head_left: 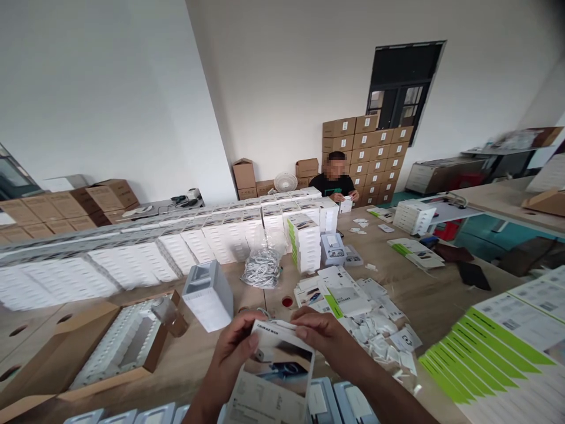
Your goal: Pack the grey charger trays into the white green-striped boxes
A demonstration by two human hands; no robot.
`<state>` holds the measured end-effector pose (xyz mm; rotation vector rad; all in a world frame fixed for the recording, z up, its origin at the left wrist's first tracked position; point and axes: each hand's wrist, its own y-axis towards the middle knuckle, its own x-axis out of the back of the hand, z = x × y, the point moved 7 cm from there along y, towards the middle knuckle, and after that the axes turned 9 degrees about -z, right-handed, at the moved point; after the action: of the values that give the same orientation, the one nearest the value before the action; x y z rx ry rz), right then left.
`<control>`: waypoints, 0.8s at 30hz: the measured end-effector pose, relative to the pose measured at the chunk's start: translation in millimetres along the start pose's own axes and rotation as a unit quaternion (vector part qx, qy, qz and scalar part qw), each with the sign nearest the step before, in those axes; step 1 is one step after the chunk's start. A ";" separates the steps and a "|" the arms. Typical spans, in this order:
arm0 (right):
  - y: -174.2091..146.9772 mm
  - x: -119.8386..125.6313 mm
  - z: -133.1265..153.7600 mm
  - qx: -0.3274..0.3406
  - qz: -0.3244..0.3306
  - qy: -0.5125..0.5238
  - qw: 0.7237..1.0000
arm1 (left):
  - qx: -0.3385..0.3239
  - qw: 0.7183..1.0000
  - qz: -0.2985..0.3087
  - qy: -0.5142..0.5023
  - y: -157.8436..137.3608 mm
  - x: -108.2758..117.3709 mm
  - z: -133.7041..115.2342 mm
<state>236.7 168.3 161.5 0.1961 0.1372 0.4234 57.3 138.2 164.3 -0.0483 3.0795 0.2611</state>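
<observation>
Packing bench, head view: both hands work one printed product box (276,371) held low at centre, above the wooden table (424,294). Left hand (233,347) pinches the box's top-left edge, fingers curled tight; right hand (322,333) closes over the top-right flap, thumb pressed on card. To do this well, judging by the grip: keep both thumbs near the top fold, hold the panels square, don't crush the printed face. Nearby: an open cardboard carton (110,347) w/ white trays at left, a bag of white cables (263,265), stacks of white boxes (304,241), flat green-striped sleeves (489,347) at right, loose leaflets (384,335) btwn. A co-worker (338,182) sits at the far end holding a small white box. Box's lower part is cut off by the frame; flap state is hidden under the fingers; print mostly unreadable; left stacks are blurred.
</observation>
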 end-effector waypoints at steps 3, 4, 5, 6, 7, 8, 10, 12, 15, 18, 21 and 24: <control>-9.5 -7.3 -10.1 -0.064 0.035 0.021 0.997 | 0.011 0.998 -0.055 -0.028 1.5 6.8 5.8; -13.0 -8.8 -12.5 -0.066 0.036 0.020 0.997 | 0.010 0.998 -0.061 -0.028 1.2 8.6 8.0; -16.2 -9.9 -13.6 -0.054 0.034 0.012 0.998 | 0.006 0.998 -0.059 -0.024 0.5 9.8 9.7; -18.8 -10.3 -13.8 -0.034 0.031 -0.003 0.999 | -0.001 0.999 -0.050 -0.014 -0.4 10.5 10.8; -20.9 -10.4 -14.0 -0.016 0.028 -0.022 0.999 | -0.012 0.999 -0.039 0.003 -1.4 11.2 10.7; -22.1 -9.8 -14.8 -0.007 0.024 -0.042 0.999 | -0.029 0.999 -0.026 0.030 -2.6 11.8 9.0; -21.4 -6.6 -16.4 -0.009 0.013 -0.081 0.997 | -0.086 0.989 0.004 0.122 -5.4 11.3 0.1; -17.2 -2.6 -14.5 -0.016 -0.004 -0.121 0.993 | -0.158 0.957 0.045 0.239 -9.6 7.1 -12.7; -9.0 -6.4 -6.7 -0.017 0.013 -0.142 0.990 | -0.230 0.897 0.126 0.356 -18.7 -1.9 -25.8; -4.5 -16.4 -10.9 -0.085 0.042 -0.035 0.995 | -0.275 0.863 0.149 0.397 -27.0 -3.1 -33.3; -5.4 -23.3 -27.3 -0.187 0.039 0.090 0.977 | -0.302 0.847 0.144 0.413 -32.9 -3.4 -34.8; -6.5 -26.0 -38.3 -0.224 0.027 0.127 0.966 | -0.304 0.848 0.145 0.410 -34.6 -6.7 -33.4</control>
<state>209.2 157.7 125.2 -0.3022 0.2843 0.5222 63.6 98.7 191.7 0.3853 3.6093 1.6145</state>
